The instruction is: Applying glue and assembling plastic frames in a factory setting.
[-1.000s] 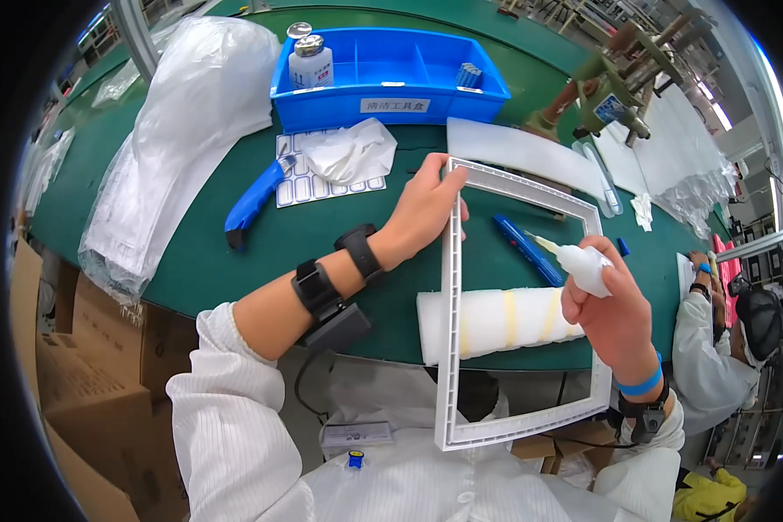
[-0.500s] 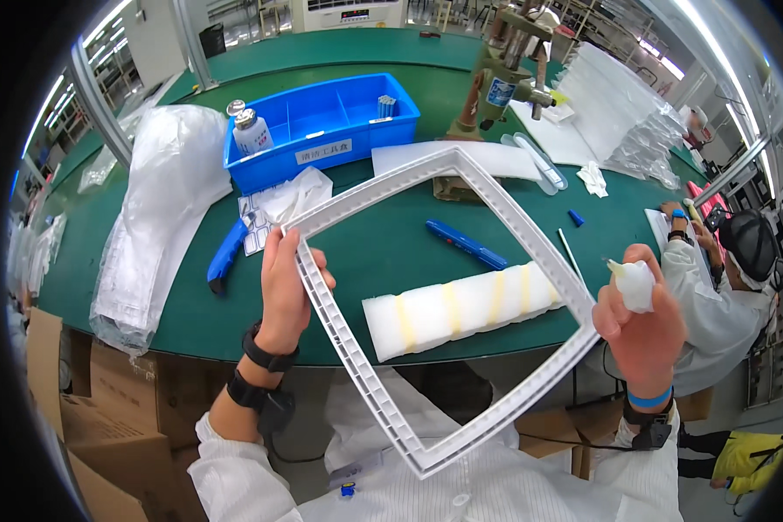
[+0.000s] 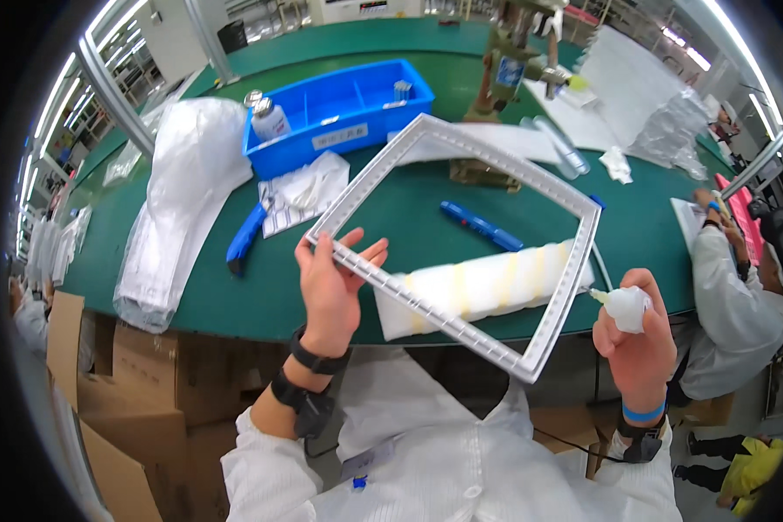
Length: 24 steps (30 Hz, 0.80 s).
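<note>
While held flat, white frame (image 3: 461, 252) runs diagonally.

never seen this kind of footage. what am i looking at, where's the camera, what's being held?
There is no machine: a person works with bare hands, filmed by a fisheye camera on their head looking down, so straight edges bend. The left hand grips one side of a white rectangular frame held above a green table. The right hand holds a small white squeeze bottle with its nozzle by the frame's edge. On the table lie a blue bin, a blue pen, a blue cutter, a white foam block and plastic bags.
</note>
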Available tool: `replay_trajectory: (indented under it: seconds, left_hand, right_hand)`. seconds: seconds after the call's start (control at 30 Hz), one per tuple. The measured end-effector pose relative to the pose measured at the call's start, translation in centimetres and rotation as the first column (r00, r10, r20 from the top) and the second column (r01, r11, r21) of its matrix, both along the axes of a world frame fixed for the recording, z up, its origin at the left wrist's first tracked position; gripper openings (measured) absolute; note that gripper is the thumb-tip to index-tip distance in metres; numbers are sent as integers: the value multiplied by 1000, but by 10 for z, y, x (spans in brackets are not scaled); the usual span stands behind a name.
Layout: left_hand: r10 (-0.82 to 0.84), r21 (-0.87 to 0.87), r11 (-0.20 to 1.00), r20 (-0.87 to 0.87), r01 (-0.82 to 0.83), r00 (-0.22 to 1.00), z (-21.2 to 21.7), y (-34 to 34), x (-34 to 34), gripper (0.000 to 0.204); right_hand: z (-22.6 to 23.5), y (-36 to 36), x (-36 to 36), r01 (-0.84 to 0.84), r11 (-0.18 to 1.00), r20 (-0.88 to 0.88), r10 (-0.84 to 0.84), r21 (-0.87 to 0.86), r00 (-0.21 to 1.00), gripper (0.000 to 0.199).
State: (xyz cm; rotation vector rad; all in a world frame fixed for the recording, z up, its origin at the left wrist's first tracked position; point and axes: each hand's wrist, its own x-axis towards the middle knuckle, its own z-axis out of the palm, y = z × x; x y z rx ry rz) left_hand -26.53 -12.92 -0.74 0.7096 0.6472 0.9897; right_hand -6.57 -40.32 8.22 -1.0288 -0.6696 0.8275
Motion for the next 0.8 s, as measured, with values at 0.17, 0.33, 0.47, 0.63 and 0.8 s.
replay_trajectory:
  seconds: [0.17,0.33,0.47,0.63,0.8]
  left_hand:
    - [16,-27,1000,43,-15,999,-1,-13,2,41]
    - [-184,71,980,-12,184,983,-9,-21,-19,56]
    - [-234,145,959,-74,243,969,-25,-20,-32,71]
    - [-219,186,957,-38,223,975,-32,-24,-34,72]
    - [-181,186,965,-36,185,983,-33,-24,-34,74]
  right_hand:
    - [-40,4,-38,136,985,34,-133,-102,991,46]
    - [-68,8,-70,242,957,89,-230,-160,969,34]
    - [-74,10,-80,325,907,250,-260,-269,933,34]
    - [-79,5,-81,370,869,366,-244,-328,898,34]
    - [-79,3,-86,453,819,465,-266,-353,844,36]
